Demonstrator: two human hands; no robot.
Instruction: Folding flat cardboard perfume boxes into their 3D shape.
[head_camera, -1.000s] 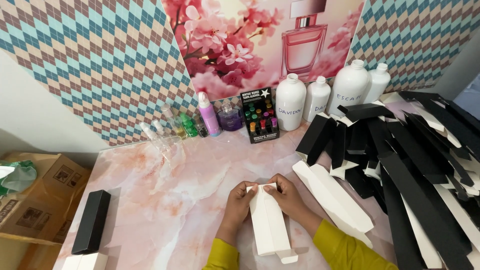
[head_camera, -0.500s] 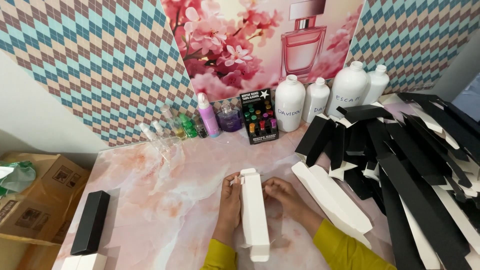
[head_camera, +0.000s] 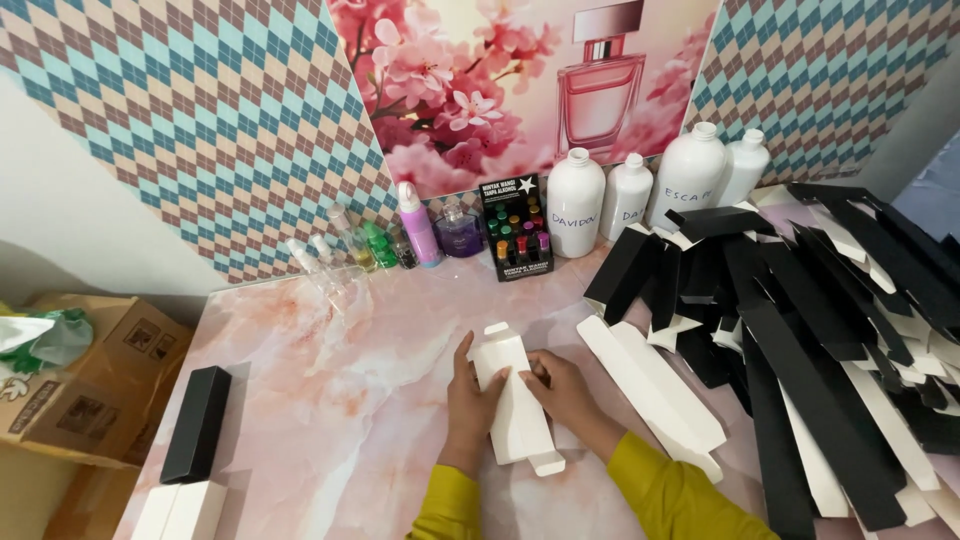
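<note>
Left hand (head_camera: 470, 395) and right hand (head_camera: 562, 388) pinch the long white folded cardboard carton (head_camera: 512, 400) by its sides; light, easily creased, best gripped along the edges

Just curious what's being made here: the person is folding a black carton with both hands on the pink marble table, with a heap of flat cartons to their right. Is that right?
Not quite: the carton between the left hand and right hand is white, not black, as the head view shows. The rest holds: pink marble table, heap of flat cartons to their right.
</note>
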